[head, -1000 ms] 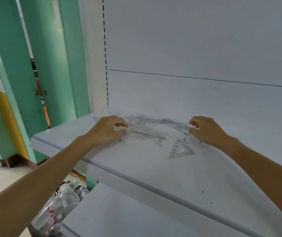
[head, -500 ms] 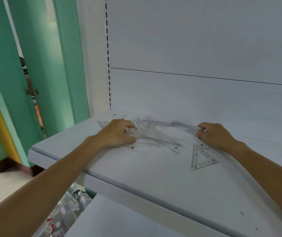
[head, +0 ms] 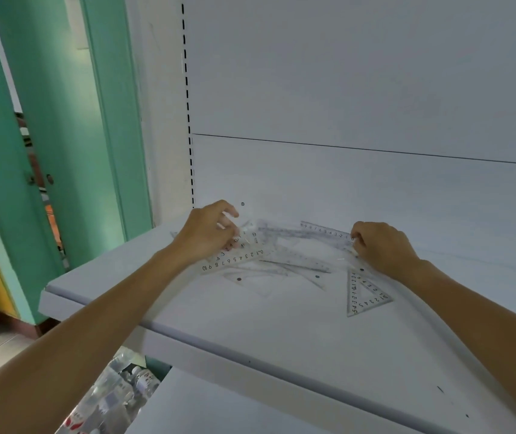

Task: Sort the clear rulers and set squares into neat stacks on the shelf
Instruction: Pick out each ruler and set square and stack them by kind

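A loose heap of clear rulers and set squares (head: pixel 294 258) lies at the back of the white shelf (head: pixel 250 324). My left hand (head: pixel 209 233) is at the heap's left end, its fingers pinching a clear ruler (head: pixel 234 260) marked 0 to 10 that juts toward the front left. My right hand (head: pixel 382 245) is at the heap's right end, fingertips curled on the end of a long clear ruler (head: pixel 325 230) by the back panel. A small clear set square (head: pixel 364 294) lies flat by itself, just in front of my right wrist.
The shelf's white back panel (head: pixel 344 89) rises right behind the heap, with a slotted upright (head: pixel 187 120) at its left. A lower shelf (head: pixel 219 408) shows below. Plastic-wrapped bottles (head: pixel 115 393) sit at floor level, and a green door frame (head: pixel 71 136) stands left.
Both hands stay at the ends of the heap. My left hand's fingers have lifted and curled on a ruler. The view has shifted, so the small set square appears further right.
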`<action>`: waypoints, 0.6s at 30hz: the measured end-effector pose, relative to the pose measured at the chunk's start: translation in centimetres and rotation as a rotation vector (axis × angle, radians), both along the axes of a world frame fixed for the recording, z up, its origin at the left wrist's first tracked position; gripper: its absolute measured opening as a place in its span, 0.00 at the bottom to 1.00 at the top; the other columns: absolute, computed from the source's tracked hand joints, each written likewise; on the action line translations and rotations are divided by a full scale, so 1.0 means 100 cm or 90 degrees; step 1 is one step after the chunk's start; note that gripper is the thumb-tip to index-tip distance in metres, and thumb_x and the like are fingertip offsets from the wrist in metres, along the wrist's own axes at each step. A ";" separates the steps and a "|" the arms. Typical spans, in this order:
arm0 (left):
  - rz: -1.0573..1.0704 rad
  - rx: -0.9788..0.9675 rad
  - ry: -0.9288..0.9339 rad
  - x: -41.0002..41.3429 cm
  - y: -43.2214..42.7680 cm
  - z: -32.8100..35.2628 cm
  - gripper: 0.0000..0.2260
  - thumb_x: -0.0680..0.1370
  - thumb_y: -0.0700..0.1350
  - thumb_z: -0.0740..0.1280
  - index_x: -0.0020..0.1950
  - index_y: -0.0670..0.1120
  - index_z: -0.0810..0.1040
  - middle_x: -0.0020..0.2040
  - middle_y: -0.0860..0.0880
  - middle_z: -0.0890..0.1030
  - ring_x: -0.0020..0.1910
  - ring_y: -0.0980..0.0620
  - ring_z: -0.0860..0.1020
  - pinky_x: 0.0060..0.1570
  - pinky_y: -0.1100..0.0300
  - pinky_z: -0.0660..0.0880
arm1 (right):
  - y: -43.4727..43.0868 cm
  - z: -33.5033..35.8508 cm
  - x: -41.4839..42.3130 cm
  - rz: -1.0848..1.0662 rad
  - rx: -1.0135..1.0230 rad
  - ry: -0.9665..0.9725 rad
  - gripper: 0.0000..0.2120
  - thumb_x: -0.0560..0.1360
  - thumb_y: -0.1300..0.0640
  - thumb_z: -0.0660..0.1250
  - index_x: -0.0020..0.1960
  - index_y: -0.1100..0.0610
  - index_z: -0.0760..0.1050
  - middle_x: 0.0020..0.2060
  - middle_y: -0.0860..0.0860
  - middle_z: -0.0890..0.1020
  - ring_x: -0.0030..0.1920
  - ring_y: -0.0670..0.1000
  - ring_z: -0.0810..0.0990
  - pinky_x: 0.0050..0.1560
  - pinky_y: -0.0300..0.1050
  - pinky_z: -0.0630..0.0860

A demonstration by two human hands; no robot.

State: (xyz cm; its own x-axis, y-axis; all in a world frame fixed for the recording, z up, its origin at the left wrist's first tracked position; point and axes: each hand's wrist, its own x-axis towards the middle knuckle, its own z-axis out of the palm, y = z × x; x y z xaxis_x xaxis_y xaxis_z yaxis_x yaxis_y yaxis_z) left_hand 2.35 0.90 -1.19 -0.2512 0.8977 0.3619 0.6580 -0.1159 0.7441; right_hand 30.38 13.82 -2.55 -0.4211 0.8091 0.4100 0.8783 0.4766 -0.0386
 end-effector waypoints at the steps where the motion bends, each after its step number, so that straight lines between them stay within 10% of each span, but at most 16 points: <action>1: 0.008 0.006 0.017 0.001 0.000 0.002 0.05 0.75 0.38 0.66 0.49 0.47 0.75 0.44 0.48 0.82 0.41 0.49 0.82 0.44 0.52 0.79 | -0.002 0.002 -0.001 0.004 -0.002 0.008 0.07 0.75 0.62 0.56 0.48 0.60 0.72 0.41 0.54 0.79 0.41 0.56 0.76 0.40 0.45 0.69; 5: 0.029 0.057 0.059 0.004 0.003 0.005 0.06 0.78 0.41 0.61 0.45 0.45 0.77 0.45 0.51 0.80 0.46 0.54 0.77 0.43 0.69 0.70 | -0.014 0.007 -0.003 0.032 0.020 0.013 0.01 0.74 0.62 0.58 0.44 0.60 0.67 0.38 0.54 0.77 0.37 0.57 0.74 0.37 0.47 0.69; 10: -0.016 0.032 -0.083 0.013 0.008 0.013 0.09 0.79 0.39 0.53 0.55 0.48 0.70 0.47 0.51 0.81 0.29 0.57 0.79 0.30 0.68 0.74 | -0.026 0.010 0.001 0.072 0.076 0.045 0.02 0.76 0.63 0.55 0.44 0.60 0.62 0.33 0.56 0.73 0.30 0.55 0.67 0.30 0.45 0.63; 18: -0.150 -0.085 -0.104 0.061 0.019 0.026 0.14 0.78 0.64 0.46 0.61 0.75 0.62 0.51 0.53 0.75 0.33 0.55 0.66 0.35 0.66 0.67 | -0.042 0.008 0.031 0.065 0.100 0.059 0.15 0.77 0.58 0.55 0.64 0.54 0.66 0.43 0.51 0.80 0.38 0.54 0.76 0.36 0.44 0.68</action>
